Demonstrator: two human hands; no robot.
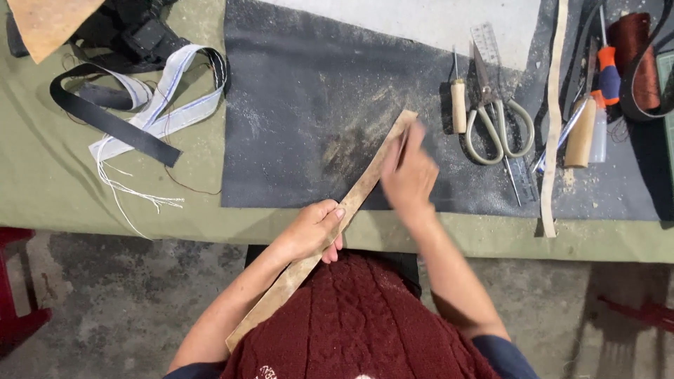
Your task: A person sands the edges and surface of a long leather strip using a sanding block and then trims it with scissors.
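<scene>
A long tan leather strip (365, 184) runs diagonally from the dark work mat (302, 119) down over the table edge toward my lap. My left hand (312, 230) grips the strip near its middle, at the table's front edge. My right hand (409, 175) is blurred with motion and sits against the strip's upper part. It seems to hold a small thin tool against the leather, but the tool is too blurred to make out. Dust lies on the mat around the strip's top end.
Scissors (500, 125), a wooden-handled awl (458, 102), a metal ruler (491, 49), a screwdriver (608, 67) and a spool of brown thread (635, 60) lie at the right. A narrow pale strip (553, 119) lies upright there. Black and white straps (151, 105) lie at the left.
</scene>
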